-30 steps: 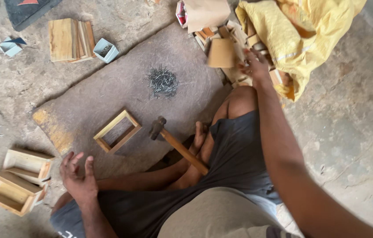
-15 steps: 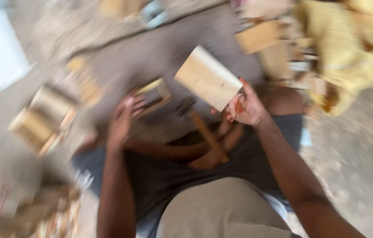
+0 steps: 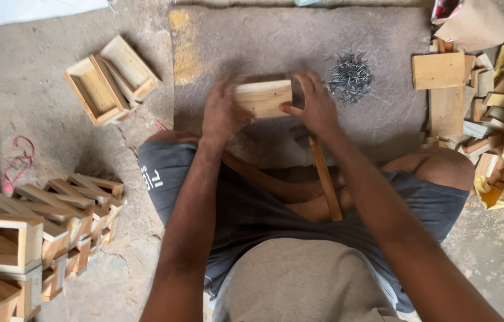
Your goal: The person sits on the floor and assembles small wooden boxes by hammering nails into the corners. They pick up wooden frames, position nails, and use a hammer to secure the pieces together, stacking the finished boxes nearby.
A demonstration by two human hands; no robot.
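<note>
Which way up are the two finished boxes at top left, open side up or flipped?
Open side up. Both wooden boxes lie on the floor with rims showing and bare bottom panels visible inside; nothing in them.

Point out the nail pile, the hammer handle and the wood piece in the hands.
nail pile (image 3: 351, 75), head view, middle of the heap
hammer handle (image 3: 325, 179), head view, mid-shaft
wood piece (image 3: 263, 98), head view, top face

Left hand (image 3: 221, 113), right hand (image 3: 316, 107), gripping wooden piece (image 3: 263, 98)
</note>
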